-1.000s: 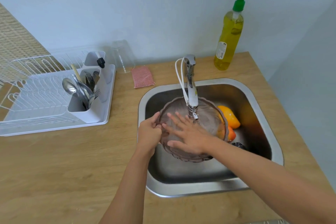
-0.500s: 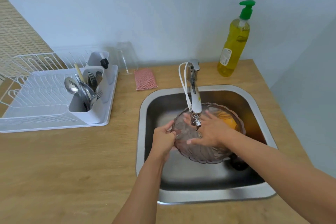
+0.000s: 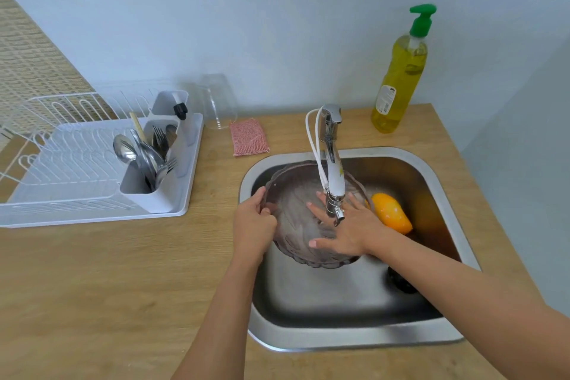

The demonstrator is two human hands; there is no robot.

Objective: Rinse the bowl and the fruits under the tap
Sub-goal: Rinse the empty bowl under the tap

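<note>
Leftward moved bowl (image 3: 296,219) (left hand (image 3: 253,225) gripping rim, right hand (image 3: 348,228) open inside).

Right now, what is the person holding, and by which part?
The left hand grips the translucent bowl by its left rim under the tap. The right hand lies open and flat inside the bowl, gripping nothing.
</note>
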